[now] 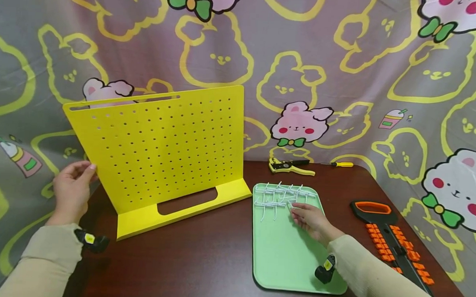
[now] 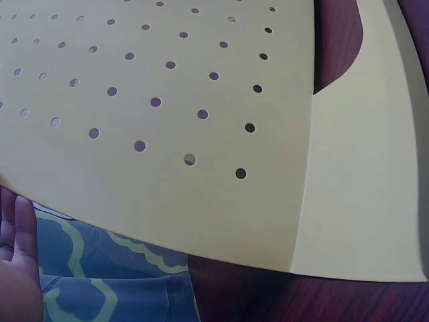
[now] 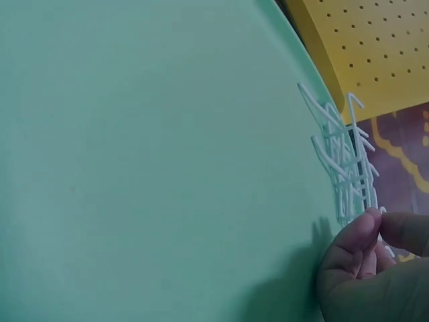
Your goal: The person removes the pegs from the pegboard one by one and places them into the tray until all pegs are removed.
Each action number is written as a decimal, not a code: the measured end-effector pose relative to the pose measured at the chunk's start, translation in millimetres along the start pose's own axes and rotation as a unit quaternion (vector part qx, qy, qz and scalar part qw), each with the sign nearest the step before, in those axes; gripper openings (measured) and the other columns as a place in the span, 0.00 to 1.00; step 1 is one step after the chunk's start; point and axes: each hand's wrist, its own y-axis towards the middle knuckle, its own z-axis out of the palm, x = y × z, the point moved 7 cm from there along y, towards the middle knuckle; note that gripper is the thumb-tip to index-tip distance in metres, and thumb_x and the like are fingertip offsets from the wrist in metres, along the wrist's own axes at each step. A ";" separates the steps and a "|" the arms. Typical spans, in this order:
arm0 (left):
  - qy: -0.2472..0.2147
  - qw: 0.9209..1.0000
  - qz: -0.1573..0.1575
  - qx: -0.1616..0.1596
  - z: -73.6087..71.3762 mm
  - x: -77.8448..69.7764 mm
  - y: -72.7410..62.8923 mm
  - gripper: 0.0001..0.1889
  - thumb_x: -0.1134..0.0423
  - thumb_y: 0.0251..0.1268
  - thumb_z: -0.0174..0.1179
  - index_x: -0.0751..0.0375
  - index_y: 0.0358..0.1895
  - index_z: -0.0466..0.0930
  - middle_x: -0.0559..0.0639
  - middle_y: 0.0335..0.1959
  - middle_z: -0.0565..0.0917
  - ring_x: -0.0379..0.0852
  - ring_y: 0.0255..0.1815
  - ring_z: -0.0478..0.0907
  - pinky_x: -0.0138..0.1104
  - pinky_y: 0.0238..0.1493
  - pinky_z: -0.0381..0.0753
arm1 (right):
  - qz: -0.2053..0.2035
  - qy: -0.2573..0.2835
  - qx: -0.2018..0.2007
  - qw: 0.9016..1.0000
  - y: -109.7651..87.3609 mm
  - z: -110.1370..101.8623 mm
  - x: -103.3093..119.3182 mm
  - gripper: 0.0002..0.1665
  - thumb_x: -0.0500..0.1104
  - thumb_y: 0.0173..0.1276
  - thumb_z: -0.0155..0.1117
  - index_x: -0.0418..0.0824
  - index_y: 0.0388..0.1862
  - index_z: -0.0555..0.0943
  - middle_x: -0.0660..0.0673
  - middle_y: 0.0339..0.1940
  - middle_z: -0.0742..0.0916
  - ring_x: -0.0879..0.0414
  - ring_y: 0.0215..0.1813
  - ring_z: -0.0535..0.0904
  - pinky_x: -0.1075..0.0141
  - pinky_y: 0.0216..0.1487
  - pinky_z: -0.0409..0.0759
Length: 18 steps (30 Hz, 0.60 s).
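Note:
A yellow pegboard [image 1: 171, 142] with rows of round holes stands upright on a flat foot with a cut-out. At its left side edge, my left hand [image 1: 72, 188] grips the board between thumb and fingers; the left wrist view shows part of that hand [image 2: 19, 261] at the edge. Several white wire hooks [image 1: 269, 202] lie in a tangled group at the far end of a green tray [image 1: 285, 250]. With thumb and fingertips, my right hand [image 1: 312, 220] pinches one white hook at the group's right side. Its fingers partly cover that hook in the right wrist view.
Behind the tray lie yellow-and-black wire strippers [image 1: 292, 166] and a yellow-handled screwdriver [image 1: 341, 164]. A black holder with orange clips [image 1: 392, 241] is to the right of the tray. A patterned curtain [image 1: 342, 82] hangs around the brown table [image 1: 202, 261].

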 end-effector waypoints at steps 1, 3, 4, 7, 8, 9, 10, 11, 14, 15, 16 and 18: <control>-0.002 1.000 -0.002 -0.001 0.1 0.2 -0.1 0.04 0.72 0.72 0.63 0.59 0.40 0.85 0.44 0.32 0.80 0.39 0.33 0.76 0.19 0.33 0.80 | -0.001 -0.003 0.000 1.000 -0.3 0.5 -0.6 0.26 0.32 0.81 0.51 0.21 0.72 0.63 0.48 0.35 0.85 0.63 0.35 0.80 0.74 0.36 0.81; -0.001 1.000 0.003 0.002 0.7 -0.7 -0.4 0.05 0.72 0.72 0.63 0.58 0.38 0.85 0.44 0.32 0.80 0.39 0.33 0.76 0.19 0.33 0.80 | -0.002 -0.008 -0.004 1.000 -0.9 1.3 -1.2 0.25 0.32 0.81 0.52 0.22 0.71 0.64 0.49 0.34 0.85 0.63 0.34 0.80 0.74 0.35 0.81; -0.003 1.000 0.001 0.001 0.7 -0.8 -0.6 0.06 0.72 0.72 0.63 0.57 0.38 0.85 0.44 0.32 0.80 0.39 0.33 0.76 0.19 0.33 0.80 | -0.004 -0.010 -0.005 1.000 -1.3 1.7 -0.9 0.25 0.32 0.81 0.53 0.22 0.71 0.64 0.49 0.33 0.85 0.64 0.34 0.80 0.74 0.35 0.81; 0.000 1.000 0.004 0.002 0.5 -1.6 -1.0 0.06 0.72 0.72 0.63 0.58 0.38 0.84 0.44 0.31 0.80 0.39 0.32 0.76 0.19 0.33 0.80 | -0.007 -0.016 -0.003 1.000 -2.0 2.8 -0.7 0.25 0.32 0.80 0.54 0.22 0.70 0.65 0.49 0.32 0.85 0.64 0.33 0.81 0.74 0.34 0.81; 0.001 1.000 0.003 0.002 0.1 -1.5 -0.9 0.06 0.72 0.72 0.63 0.58 0.38 0.84 0.44 0.32 0.80 0.39 0.32 0.76 0.19 0.33 0.80 | -0.007 -0.020 -0.003 1.000 -2.2 3.2 -0.7 0.25 0.32 0.79 0.54 0.22 0.70 0.65 0.49 0.32 0.86 0.64 0.32 0.81 0.74 0.34 0.81; 0.000 1.000 0.000 0.000 -0.4 -1.1 -0.8 0.05 0.72 0.72 0.63 0.58 0.38 0.85 0.44 0.32 0.80 0.39 0.32 0.76 0.19 0.33 0.80 | -0.007 -0.027 -0.001 1.000 -2.8 3.8 -0.7 0.25 0.32 0.79 0.55 0.22 0.70 0.65 0.48 0.32 0.86 0.63 0.33 0.81 0.74 0.34 0.81; 0.002 1.000 -0.002 -0.002 -0.8 -0.8 -0.9 0.05 0.72 0.73 0.63 0.59 0.38 0.85 0.44 0.32 0.80 0.39 0.32 0.76 0.19 0.33 0.80 | -0.008 -0.038 0.000 0.999 -3.2 3.9 -0.7 0.25 0.32 0.80 0.55 0.21 0.70 0.66 0.48 0.32 0.87 0.63 0.33 0.81 0.73 0.34 0.81; 0.004 1.000 -0.004 -0.003 -1.0 -0.7 -0.9 0.05 0.72 0.73 0.63 0.59 0.38 0.85 0.44 0.32 0.80 0.39 0.32 0.76 0.19 0.33 0.80 | -0.010 -0.055 -0.002 0.998 -3.7 3.5 -0.6 0.24 0.32 0.80 0.55 0.21 0.69 0.67 0.47 0.33 0.87 0.63 0.33 0.82 0.73 0.34 0.81; 0.004 1.000 -0.010 -0.005 -2.3 -0.2 -0.8 0.05 0.72 0.73 0.63 0.59 0.37 0.85 0.44 0.32 0.80 0.39 0.32 0.76 0.19 0.33 0.80 | -0.022 -0.126 -0.004 0.992 -5.5 2.5 1.1 0.22 0.34 0.80 0.55 0.21 0.66 0.70 0.45 0.35 0.88 0.61 0.35 0.83 0.69 0.35 0.83; 0.006 1.000 -0.008 -0.003 -2.5 -0.8 -0.6 0.05 0.72 0.73 0.63 0.60 0.38 0.85 0.44 0.32 0.80 0.38 0.32 0.76 0.19 0.33 0.80 | -0.027 -0.148 -0.007 0.989 -6.3 2.2 1.9 0.21 0.34 0.80 0.55 0.21 0.65 0.71 0.44 0.36 0.88 0.59 0.35 0.83 0.68 0.36 0.84; 0.006 1.000 -0.006 -0.001 -2.9 -1.1 -0.6 0.04 0.72 0.72 0.63 0.60 0.38 0.85 0.44 0.32 0.80 0.38 0.32 0.77 0.19 0.33 0.80 | -0.032 -0.170 -0.010 0.985 -7.5 1.6 2.6 0.21 0.34 0.80 0.55 0.22 0.64 0.72 0.44 0.36 0.89 0.59 0.36 0.83 0.67 0.37 0.84; 0.012 1.000 -0.007 0.003 -4.7 -1.3 -0.6 0.04 0.71 0.72 0.63 0.59 0.39 0.85 0.43 0.32 0.81 0.38 0.32 0.77 0.19 0.33 0.80 | -0.043 -0.201 -0.009 0.979 -10.3 1.8 5.4 0.20 0.35 0.79 0.56 0.22 0.62 0.74 0.43 0.37 0.89 0.57 0.35 0.83 0.65 0.37 0.83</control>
